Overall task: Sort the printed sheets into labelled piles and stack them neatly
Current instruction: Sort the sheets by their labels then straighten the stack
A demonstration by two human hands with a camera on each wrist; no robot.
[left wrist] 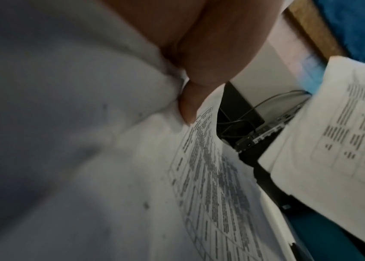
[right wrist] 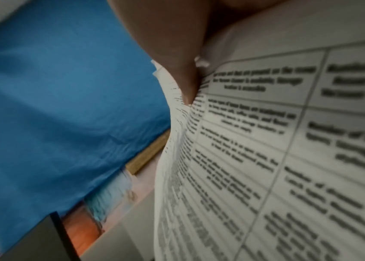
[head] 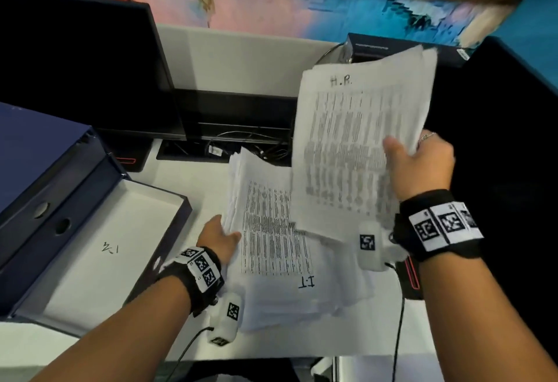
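Note:
A pile of printed sheets marked "I.T" [head: 280, 245] lies on the white desk [head: 302, 342] in the middle of the head view. My left hand [head: 219, 238] holds its left edge, thumb on the top sheet; the left wrist view shows the thumb [left wrist: 199, 91] pressing the I.T pile [left wrist: 210, 176]. My right hand [head: 419, 161] grips a thick bundle marked "H.R." [head: 356, 146], lifted and tilted above the desk, overlapping the pile's right side. In the right wrist view a finger [right wrist: 177, 61] pinches the H.R. bundle [right wrist: 266, 159].
An open dark-blue box [head: 99, 248] with handwriting on its white inside stands at the left, its lid [head: 36, 155] raised behind. A black monitor [head: 78, 64] and cables [head: 241, 140] are at the back. A dark box [head: 392, 49] and a black surface [head: 498, 140] are at the right.

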